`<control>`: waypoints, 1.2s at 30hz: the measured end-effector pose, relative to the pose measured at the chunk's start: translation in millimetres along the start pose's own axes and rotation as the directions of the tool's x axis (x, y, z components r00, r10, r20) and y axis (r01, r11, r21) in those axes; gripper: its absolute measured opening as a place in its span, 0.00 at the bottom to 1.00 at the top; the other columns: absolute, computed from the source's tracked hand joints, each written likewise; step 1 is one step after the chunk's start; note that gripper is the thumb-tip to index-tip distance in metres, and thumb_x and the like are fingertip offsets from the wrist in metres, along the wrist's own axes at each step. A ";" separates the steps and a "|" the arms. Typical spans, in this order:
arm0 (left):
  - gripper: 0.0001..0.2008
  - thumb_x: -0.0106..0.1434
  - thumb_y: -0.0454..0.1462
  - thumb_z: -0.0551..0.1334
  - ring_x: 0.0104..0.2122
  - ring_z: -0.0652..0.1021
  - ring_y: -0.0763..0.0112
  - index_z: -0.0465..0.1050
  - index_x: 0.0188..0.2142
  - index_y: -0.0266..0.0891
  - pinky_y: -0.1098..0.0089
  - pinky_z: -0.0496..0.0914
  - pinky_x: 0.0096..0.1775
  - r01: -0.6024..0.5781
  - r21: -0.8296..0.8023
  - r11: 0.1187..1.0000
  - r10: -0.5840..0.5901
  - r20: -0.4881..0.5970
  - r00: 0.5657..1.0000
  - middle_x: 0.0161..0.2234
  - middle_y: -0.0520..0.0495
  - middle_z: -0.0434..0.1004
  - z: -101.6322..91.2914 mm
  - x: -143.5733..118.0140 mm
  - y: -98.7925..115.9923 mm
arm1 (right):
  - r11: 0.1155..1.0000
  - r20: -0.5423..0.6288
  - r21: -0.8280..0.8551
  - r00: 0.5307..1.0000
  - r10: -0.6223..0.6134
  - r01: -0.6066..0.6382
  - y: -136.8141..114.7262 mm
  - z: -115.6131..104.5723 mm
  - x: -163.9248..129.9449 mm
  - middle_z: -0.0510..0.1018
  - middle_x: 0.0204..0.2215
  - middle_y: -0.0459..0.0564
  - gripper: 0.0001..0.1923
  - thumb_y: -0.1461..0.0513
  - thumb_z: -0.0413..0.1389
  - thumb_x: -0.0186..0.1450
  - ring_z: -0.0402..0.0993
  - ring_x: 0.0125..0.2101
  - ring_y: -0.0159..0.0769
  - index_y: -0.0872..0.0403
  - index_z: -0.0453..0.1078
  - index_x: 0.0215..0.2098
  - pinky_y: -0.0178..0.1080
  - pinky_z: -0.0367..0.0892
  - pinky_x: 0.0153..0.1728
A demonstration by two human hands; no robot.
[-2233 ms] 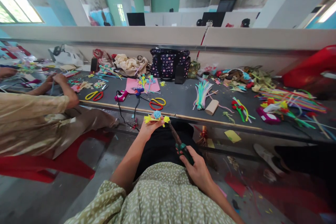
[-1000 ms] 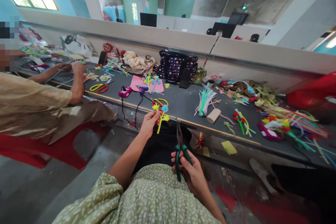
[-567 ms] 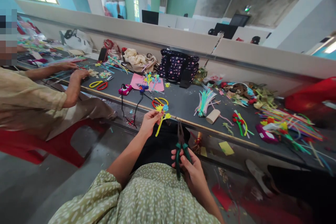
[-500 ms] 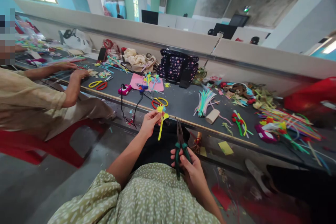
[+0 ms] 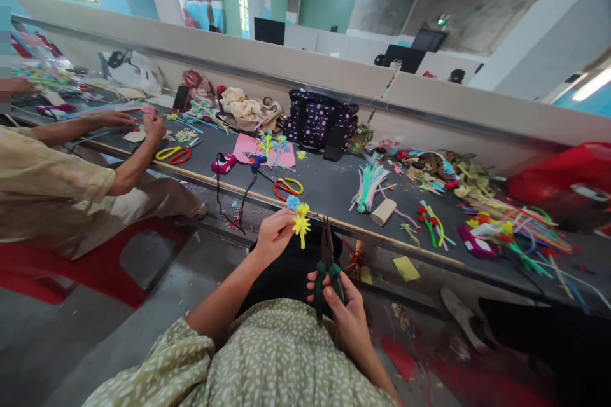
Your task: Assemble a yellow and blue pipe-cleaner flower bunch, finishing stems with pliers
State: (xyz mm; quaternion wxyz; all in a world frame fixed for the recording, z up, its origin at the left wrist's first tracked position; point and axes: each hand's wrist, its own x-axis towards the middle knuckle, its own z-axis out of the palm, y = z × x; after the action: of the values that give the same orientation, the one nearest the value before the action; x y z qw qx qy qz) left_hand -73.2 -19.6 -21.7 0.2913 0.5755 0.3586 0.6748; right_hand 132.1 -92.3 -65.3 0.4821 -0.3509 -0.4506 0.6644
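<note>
The pipe-cleaner flower (image 5: 298,217), yellow petals with a blue tuft on top, is pinched in the fingers of the left hand (image 5: 274,235), just short of the near edge of the table (image 5: 329,189). Its short yellow stem hangs down toward six o'clock. The pliers (image 5: 327,261) sit in the right hand (image 5: 344,311), fingers wrapped round the green handles, nose pointing to twelve o'clock with its tips close together. From the pliers' tip the flower lies at about ten o'clock, near but not touching; the left hand is the nearer. At twelve o'clock lie scissors (image 5: 287,187), farther back a spotted bag (image 5: 321,119). At nine o'clock a co-worker's hand (image 5: 153,128) rests on the table.
</note>
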 end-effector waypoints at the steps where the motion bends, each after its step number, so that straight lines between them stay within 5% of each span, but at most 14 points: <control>1: 0.04 0.55 0.39 0.68 0.36 0.77 0.62 0.79 0.28 0.40 0.64 0.70 0.41 0.019 -0.010 1.000 -0.019 0.008 1.000 0.33 0.41 0.79 0.3 -0.9 4.1 | 1.000 -0.025 0.008 1.000 -0.004 0.005 0.7 0.2 -0.3 0.78 0.43 0.57 0.12 0.55 0.62 0.61 0.76 0.38 0.42 0.53 0.70 0.37 0.43 0.75 0.36; 8: 0.10 0.56 0.43 0.68 0.31 0.74 0.65 0.79 0.28 0.38 0.66 0.69 0.37 0.146 -0.152 0.977 -0.136 0.077 0.988 0.29 0.43 0.75 8.8 -8.8 14.4 | 0.998 -0.113 0.051 0.993 -0.027 0.033 2.4 3.3 10.9 0.78 0.43 0.55 0.11 0.57 0.62 0.61 0.76 0.39 0.40 0.52 0.69 0.38 0.41 0.74 0.36; 18: 0.15 0.55 0.46 0.68 0.27 0.69 0.73 0.74 0.26 0.35 0.70 0.64 0.31 0.236 -0.479 0.846 -0.234 0.064 0.970 0.25 0.48 0.68 23.0 -17.9 5.8 | 0.981 -0.071 0.195 0.997 0.016 -0.002 -9.6 26.3 28.4 0.78 0.35 0.45 0.18 0.61 0.70 0.50 0.75 0.31 0.34 0.50 0.67 0.34 0.35 0.70 0.31; 23: 0.15 0.54 0.45 0.69 0.28 0.69 0.73 0.73 0.25 0.36 0.71 0.65 0.32 0.322 -0.515 0.794 -0.312 0.109 0.944 0.25 0.49 0.68 25.5 -18.4 7.8 | 0.969 -0.135 0.247 0.989 0.062 -0.027 -11.4 41.4 28.9 0.74 0.29 0.42 0.21 0.62 0.71 0.47 0.70 0.25 0.31 0.50 0.67 0.35 0.32 0.67 0.24; 36: 0.13 0.55 0.44 0.69 0.28 0.69 0.76 0.73 0.27 0.36 0.75 0.67 0.32 0.408 -0.580 0.705 -0.416 0.128 0.901 0.28 0.50 0.67 22.8 -18.9 -6.8 | 0.963 -0.166 0.267 0.984 0.064 -0.018 -3.5 50.1 32.1 0.73 0.31 0.41 0.20 0.62 0.71 0.48 0.70 0.29 0.32 0.50 0.67 0.34 0.34 0.69 0.31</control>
State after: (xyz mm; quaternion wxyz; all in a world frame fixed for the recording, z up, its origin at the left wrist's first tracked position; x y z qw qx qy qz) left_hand -47.8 -27.5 -36.2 0.5971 0.3562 0.2503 0.6738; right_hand 78.8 -74.1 -45.6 0.5480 -0.3492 -0.3067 0.6954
